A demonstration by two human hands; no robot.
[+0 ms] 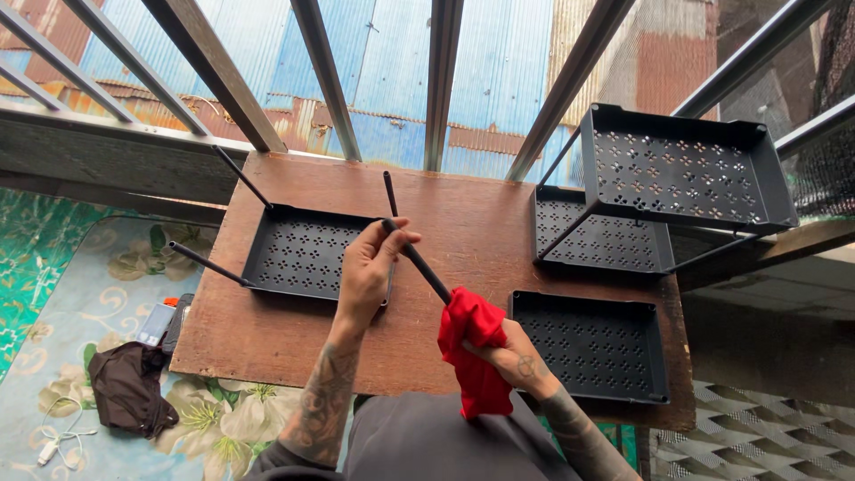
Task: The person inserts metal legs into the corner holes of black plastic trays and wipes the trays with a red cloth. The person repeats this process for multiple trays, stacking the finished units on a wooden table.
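My left hand (370,267) grips the upper end of a thin black rod (420,267) that slants down to the right. My right hand (508,361) holds a red cloth (474,352) wrapped around the rod's lower end. Both hands hover over a brown wooden board (463,214). Under my left hand lies a black perforated tray (303,254) with three thin rods standing out of its corners.
A loose black perforated tray (592,343) lies right of my right hand. Behind it stands a two-tier tray rack (677,169) joined by rods. Metal railing bars (441,80) rise behind the board. A dark cloth (129,387), a white cable and small items lie on the floral floor at left.
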